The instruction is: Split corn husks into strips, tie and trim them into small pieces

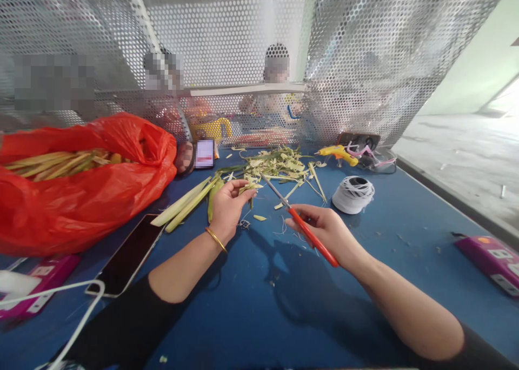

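My left hand (228, 206), with a gold bangle at the wrist, pinches a small pale green leaf piece (248, 188) near the middle of the table. In my right hand (320, 228) is a pair of scissors with red handles (310, 235); their metal blades point up and left, the tips close to the right of the leaf piece. Behind both hands lies a pile of pale green scraps (279, 163). Long green stalks (186, 205) rest left of my left hand. A spool of white string (353, 195) stands right of the scissors.
A red plastic bag (89, 207) of stalks fills the left. A dark phone (130, 253) lies before it, a lit phone (205, 153) behind. A yellow glue gun (338, 154) and glasses (377, 162) lie back right. Purple power strips (490, 259) flank the table (251, 321). People sit behind the perforated screen (227, 29).
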The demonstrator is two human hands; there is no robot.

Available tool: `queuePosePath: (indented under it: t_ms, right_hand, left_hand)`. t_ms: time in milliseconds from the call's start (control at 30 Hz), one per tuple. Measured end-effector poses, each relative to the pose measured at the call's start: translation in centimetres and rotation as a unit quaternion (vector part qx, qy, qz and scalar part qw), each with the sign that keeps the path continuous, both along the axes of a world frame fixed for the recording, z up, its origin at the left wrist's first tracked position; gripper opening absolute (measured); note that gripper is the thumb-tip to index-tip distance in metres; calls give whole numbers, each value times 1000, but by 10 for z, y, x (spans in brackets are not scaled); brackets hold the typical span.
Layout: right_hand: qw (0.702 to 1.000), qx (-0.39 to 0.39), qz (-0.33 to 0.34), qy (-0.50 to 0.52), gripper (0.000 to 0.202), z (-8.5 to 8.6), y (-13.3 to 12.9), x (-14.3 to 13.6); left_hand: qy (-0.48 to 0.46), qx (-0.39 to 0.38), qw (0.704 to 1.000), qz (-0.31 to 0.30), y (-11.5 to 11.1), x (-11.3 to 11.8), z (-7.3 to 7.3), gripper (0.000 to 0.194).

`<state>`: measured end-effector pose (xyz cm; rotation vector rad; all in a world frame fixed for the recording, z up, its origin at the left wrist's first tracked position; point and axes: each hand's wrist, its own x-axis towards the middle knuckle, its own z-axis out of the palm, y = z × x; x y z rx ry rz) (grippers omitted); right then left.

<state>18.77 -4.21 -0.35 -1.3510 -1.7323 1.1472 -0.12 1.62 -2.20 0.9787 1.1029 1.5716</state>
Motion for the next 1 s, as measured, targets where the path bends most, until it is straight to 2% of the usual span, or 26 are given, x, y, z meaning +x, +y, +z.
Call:
queuePosePath:
  t_ms: [100, 200, 333, 633, 800, 1000]
  right_hand:
    - [998, -4, -11, 57, 42, 1, -1, -2]
    - [994, -28, 13, 106, 49, 5, -3, -3]
    - [993, -41, 40, 104, 53, 8, -5, -2]
    - [993, -58, 50, 88, 51, 9, -5, -3]
    - [990, -68, 67, 102, 47, 6, -6, -1]
    - [985, -102, 77, 117, 45, 3, -7, 0]
  left_hand:
    - [-19, -15, 1000, -10, 0, 0, 1, 30]
    - [-42, -29, 999, -18, 0, 0, 2, 32]
    - [-75, -54, 995, -28, 0, 0, 1, 31]
    - [-109, -91, 987, -74, -3, 0, 2, 22]
    - [-87, -97, 991, -41, -3, 1, 4, 28]
    - [-51, -56, 997, -11, -2, 1, 6, 30]
